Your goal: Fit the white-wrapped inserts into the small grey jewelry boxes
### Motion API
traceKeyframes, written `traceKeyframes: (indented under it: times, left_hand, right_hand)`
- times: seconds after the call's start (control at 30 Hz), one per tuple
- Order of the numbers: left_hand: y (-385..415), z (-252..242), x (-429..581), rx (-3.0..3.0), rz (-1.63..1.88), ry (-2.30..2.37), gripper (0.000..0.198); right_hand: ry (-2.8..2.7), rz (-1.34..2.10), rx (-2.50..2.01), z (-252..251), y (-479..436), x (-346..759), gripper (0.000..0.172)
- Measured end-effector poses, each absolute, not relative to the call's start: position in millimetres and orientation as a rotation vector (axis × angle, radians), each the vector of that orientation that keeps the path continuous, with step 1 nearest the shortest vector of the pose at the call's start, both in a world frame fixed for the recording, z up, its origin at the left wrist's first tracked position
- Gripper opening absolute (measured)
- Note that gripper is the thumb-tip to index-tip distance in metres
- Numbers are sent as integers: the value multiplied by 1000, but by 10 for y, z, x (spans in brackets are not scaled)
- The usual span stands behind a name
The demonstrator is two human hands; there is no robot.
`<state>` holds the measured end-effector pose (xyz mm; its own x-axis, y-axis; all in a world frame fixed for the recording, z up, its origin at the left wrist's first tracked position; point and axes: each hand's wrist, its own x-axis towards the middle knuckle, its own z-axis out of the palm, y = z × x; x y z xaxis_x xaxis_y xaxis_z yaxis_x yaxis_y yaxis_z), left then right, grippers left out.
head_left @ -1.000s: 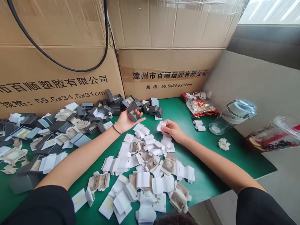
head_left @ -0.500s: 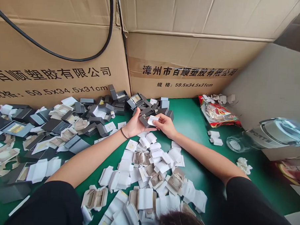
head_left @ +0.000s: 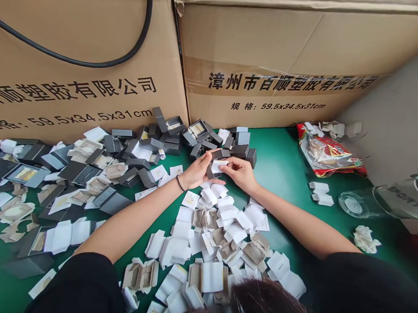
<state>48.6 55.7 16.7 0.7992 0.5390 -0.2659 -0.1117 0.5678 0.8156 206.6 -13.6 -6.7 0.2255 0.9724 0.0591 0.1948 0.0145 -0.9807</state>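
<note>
Near the back of the green table, my left hand (head_left: 193, 172) holds a small dark grey hinged box (head_left: 213, 174) from its left side, fingers stretching beneath it. My right hand (head_left: 243, 174) pinches a small white folded card (head_left: 218, 165) between thumb and fingers. The card lies at the box's opening; how deep it sits cannot be made out. Just behind both hands are more dark boxes (head_left: 240, 151), some with lids up. A heap of white folded card pieces (head_left: 205, 241) spreads between my forearms, several with brown-grey undersides.
Two large cardboard cartons (head_left: 276, 48) wall off the back, with a black cable (head_left: 95, 64) in front of the left one. Mixed boxes and card (head_left: 73, 173) cover the left. At right are a red snack bag (head_left: 329, 152), crumpled tissue (head_left: 365, 239) and a clear bottle (head_left: 362, 202).
The white card has shifted from the box's right side to more squarely over its opening, and its tilt differs. Both hands stay close together. The whole view has shifted slightly.
</note>
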Motion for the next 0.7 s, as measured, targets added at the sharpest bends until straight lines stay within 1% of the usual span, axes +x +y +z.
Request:
traceKeyframes:
  times: [0.17,0.33,0.57,0.63,0.7]
  left_hand:
    - [512,190,518,905,481,586,64]
    - [524,183,542,897,527,617,58]
    - [543,165,498,906,495,595,51]
    - [540,157,486,918,475,554,52]
    - [527,159,489,928,461,556,53]
  right_hand:
    - [-1299,804,-1450,-77,-95,2041,39]
    - [-1270,853,-1413,-80,-45,2021,44]
    - [-1338,730,-1530,-88,-87,2018,32]
    - [-1323,721,-1537,-102,-104,2018,34]
    - [-1307,728,-1534,-119,-116,2026,40]
